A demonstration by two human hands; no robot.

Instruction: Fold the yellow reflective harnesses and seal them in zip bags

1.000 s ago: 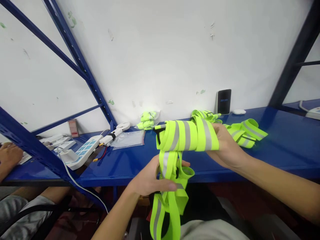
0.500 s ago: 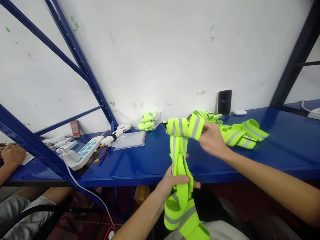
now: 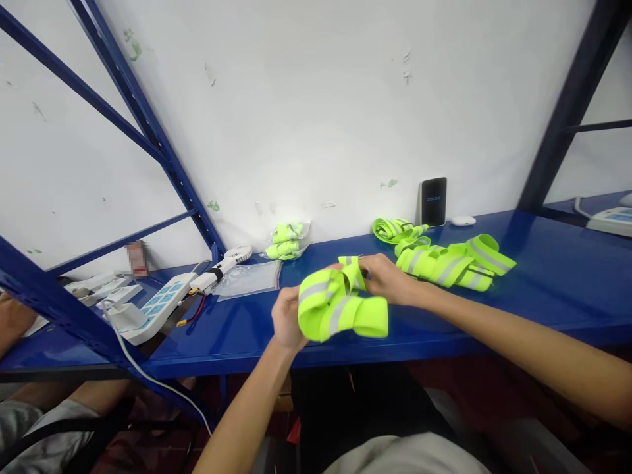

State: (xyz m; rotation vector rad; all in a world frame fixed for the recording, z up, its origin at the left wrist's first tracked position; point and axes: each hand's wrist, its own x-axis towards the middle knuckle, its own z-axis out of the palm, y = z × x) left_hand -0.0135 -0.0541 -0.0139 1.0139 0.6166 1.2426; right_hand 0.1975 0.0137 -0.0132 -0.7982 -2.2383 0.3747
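A neon-yellow reflective strap with grey stripes is gathered in loops above the table's front edge. My left hand grips its left side, with the fingers mostly behind the loops. On the other side my right hand is closed on an upper end of the same strap, near the tabletop. Just right of that hand lies a loose bundle of similar straps. A rolled strap sits behind it, near the wall.
Against the wall are a bag of yellow straps and an upright phone, with a white case beside it. To the left lie a flat plastic bag, a small fan and a power strip. Another person's hand shows far left.
The strap's hanging length has been lifted from below the table edge and gathered into loops. My left hand rose and moved left; my right hand came lower and nearer to it.
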